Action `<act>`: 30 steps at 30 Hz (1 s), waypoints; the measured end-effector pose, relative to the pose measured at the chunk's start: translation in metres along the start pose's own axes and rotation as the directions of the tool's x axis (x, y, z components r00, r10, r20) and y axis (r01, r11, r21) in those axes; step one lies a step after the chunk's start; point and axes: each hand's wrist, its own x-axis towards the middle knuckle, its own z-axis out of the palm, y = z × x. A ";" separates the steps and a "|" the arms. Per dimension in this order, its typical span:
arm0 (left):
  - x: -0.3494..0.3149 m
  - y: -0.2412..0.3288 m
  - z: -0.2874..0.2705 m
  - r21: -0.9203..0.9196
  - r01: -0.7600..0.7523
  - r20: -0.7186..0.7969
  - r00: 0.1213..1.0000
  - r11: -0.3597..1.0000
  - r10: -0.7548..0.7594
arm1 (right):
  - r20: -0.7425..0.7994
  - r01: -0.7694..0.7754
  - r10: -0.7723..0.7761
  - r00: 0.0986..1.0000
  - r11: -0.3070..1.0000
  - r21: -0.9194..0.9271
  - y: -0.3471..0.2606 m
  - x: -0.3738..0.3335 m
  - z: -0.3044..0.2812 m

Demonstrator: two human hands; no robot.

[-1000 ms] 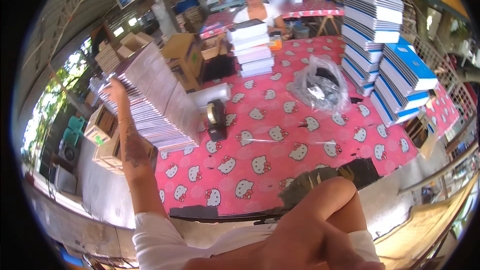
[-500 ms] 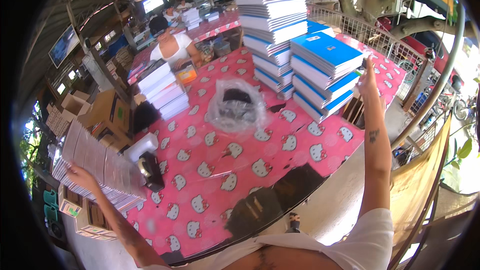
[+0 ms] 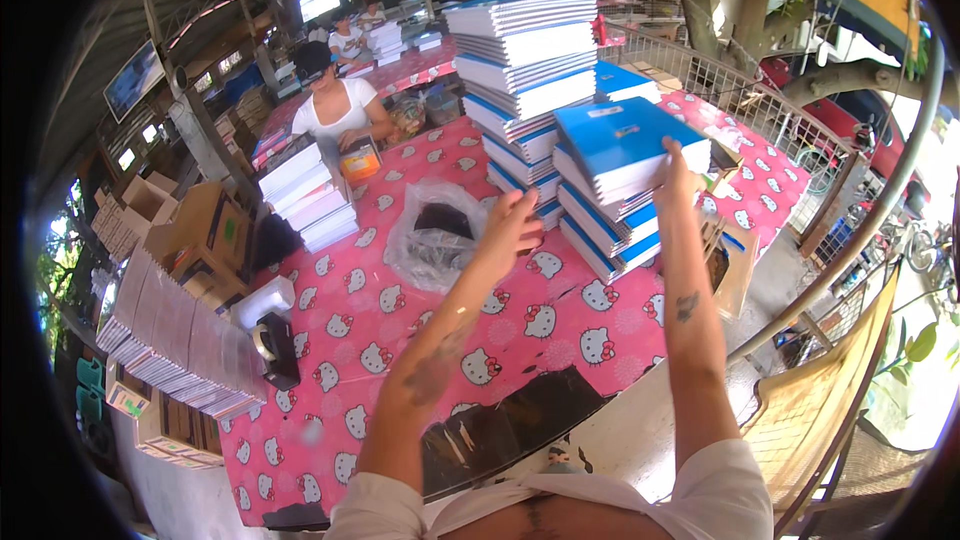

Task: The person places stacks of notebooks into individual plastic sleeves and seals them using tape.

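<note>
Right grip [image 3: 672, 168] clamped on the blue notebooks [image 3: 618, 132], there at two o'clock on the pink surface [image 3: 555, 355], left grip [image 3: 522, 222] spread wide, plastic bag [image 3: 425, 248] just off its nine o'clock

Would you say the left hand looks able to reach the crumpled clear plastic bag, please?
Likely yes: the left hand looks open and empty, with nothing visible between it and the clear plastic bag nearby.

On the near side of the clear plastic bag [image 3: 445, 248], bare pink tablecloth [image 3: 565, 348] leaves a wide, low path. Right of the bag, the left hand [image 3: 513, 231] and tall notebook stack [image 3: 532, 52] obstruct. Left of it, white-paged books [image 3: 310, 198] and, nearer, the tape dispenser [image 3: 281, 352] block sideways passage.
</note>
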 end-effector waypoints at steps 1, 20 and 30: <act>0.017 0.001 0.014 -0.001 -0.012 0.010 1.000 1.000 0.012 | 0.228 -0.016 0.000 0.974 0.998 0.069 0.000 -0.016 -0.019; -0.298 0.037 -0.145 -0.113 -0.245 -0.301 0.932 0.963 0.202 | 0.829 -0.368 0.558 -0.033 0.765 -0.529 0.058 -0.274 -0.165; -0.442 -0.095 -0.337 0.091 -0.030 -0.270 0.961 0.995 0.054 | 0.809 -0.013 0.573 -0.128 0.815 -0.579 0.159 -0.432 -0.244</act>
